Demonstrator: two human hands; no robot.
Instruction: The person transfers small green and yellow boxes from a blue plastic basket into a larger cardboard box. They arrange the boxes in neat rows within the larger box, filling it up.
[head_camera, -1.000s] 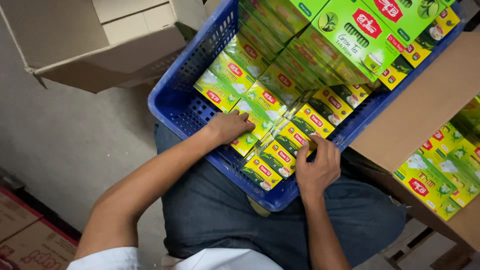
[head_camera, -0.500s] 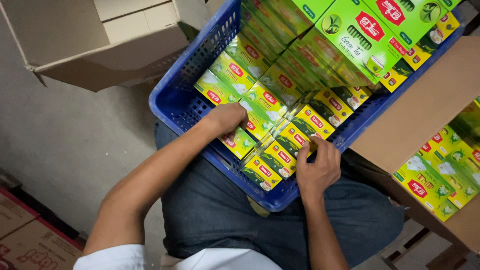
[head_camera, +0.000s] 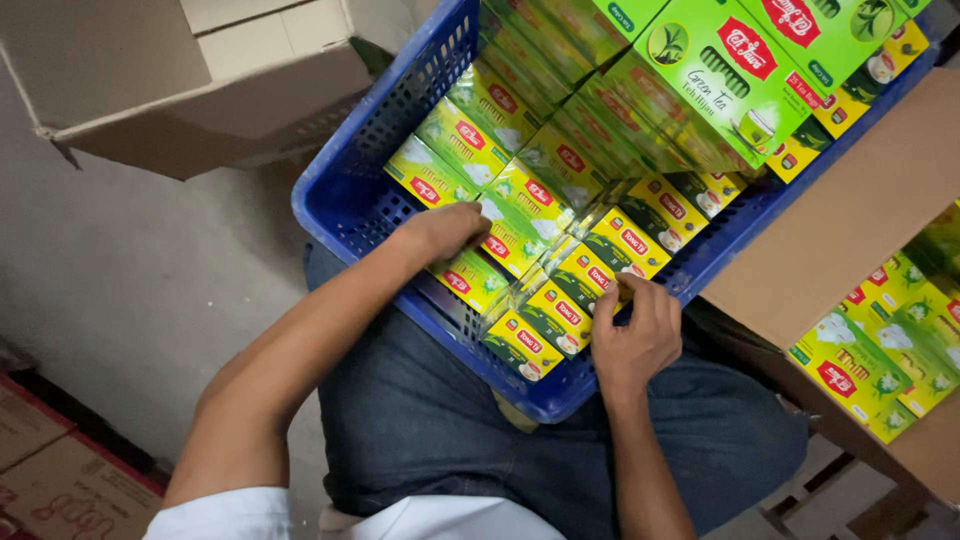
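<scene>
A shop stockroom or small warehouse: a blue plastic crate packed with rows of identical green and yellow tea boxes, more of the same in an open cardboard carton at right, further cartons at far left, all over a bare concrete floor.
</scene>
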